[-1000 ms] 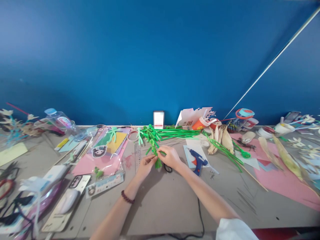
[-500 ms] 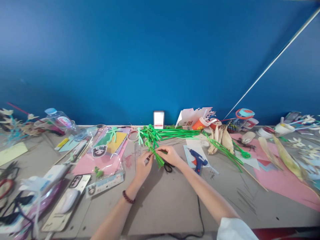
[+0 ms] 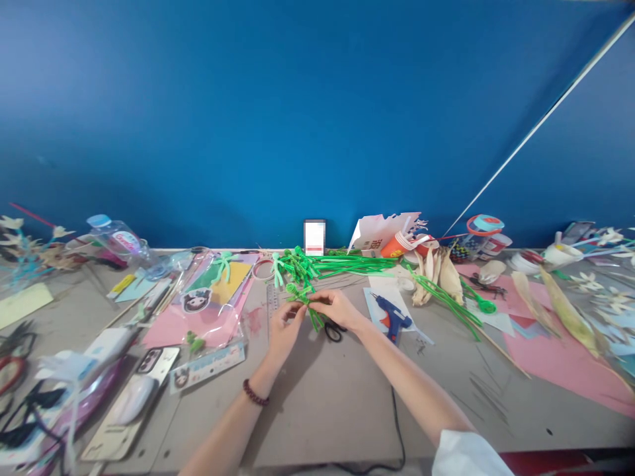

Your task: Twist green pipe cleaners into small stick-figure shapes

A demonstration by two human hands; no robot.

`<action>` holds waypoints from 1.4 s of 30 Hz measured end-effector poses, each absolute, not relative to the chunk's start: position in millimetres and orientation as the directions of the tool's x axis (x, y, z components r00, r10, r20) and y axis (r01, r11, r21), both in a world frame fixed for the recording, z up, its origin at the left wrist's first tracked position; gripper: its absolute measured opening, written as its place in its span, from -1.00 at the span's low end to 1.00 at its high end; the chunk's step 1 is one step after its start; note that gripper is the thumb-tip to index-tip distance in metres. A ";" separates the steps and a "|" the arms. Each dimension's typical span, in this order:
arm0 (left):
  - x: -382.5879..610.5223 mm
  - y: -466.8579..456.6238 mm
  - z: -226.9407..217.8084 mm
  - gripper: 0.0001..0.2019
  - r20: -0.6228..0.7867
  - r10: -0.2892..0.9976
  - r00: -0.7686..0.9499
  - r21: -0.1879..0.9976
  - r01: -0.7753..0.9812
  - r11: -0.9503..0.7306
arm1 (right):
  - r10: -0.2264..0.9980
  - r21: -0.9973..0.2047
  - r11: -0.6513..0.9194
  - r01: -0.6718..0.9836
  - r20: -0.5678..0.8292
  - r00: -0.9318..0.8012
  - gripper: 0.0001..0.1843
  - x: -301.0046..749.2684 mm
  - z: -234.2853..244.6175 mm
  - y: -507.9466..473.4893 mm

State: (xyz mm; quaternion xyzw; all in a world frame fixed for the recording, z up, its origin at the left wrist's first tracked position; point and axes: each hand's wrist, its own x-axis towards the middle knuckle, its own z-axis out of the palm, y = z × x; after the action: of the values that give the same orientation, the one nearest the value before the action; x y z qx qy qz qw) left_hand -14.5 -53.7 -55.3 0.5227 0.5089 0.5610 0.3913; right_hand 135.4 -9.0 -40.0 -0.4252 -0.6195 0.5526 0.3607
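My left hand (image 3: 284,326) and my right hand (image 3: 337,307) meet over the middle of the grey table (image 3: 322,396), both pinching a small twisted bundle of green pipe cleaners (image 3: 306,303). The bundle's loose ends fan out downward between my hands. My left wrist wears a dark bead bracelet (image 3: 254,393). Just behind my hands lies a heap of green pipe-cleaner figures and long green stems (image 3: 342,266). Black scissors (image 3: 333,330) lie partly under my right hand.
A blue glue gun (image 3: 391,318) lies right of my hands, its cable running to the front edge. Dried corn husks (image 3: 439,268), pink paper (image 3: 555,344) and cups sit at the right. Pink sheets (image 3: 198,320), a ruler, a phone (image 3: 156,360), a mouse and a bottle (image 3: 116,238) fill the left.
Both hands have shifted slightly up and away from me with the green bundle, and the bundle has turned so its looped end points left.
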 end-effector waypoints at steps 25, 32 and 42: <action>-17.3 -50.2 -57.3 -0.81 -0.188 0.978 0.087 0.826 -0.525 0.206 | 0.812 -0.954 -0.293 -0.058 -0.216 -0.543 -0.60 137.6 -40.2 -8.5; -22.5 -42.5 -54.2 -0.81 -0.143 0.989 -0.026 0.837 -0.536 0.106 | 0.871 -0.799 0.490 0.348 0.428 -0.242 -0.86 136.4 -18.9 -17.4; -22.0 -39.8 -63.3 -0.84 -0.098 0.992 -0.075 0.832 -0.554 0.040 | 0.796 -0.421 0.596 0.684 0.422 -0.434 -0.81 128.4 -23.3 -29.9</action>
State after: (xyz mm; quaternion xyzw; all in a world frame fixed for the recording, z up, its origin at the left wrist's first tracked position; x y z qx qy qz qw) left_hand -22.0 -39.8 -63.3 0.2907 0.3770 0.6289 0.6148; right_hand 128.4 -29.9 -23.3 -0.4396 -0.8415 0.0936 0.2998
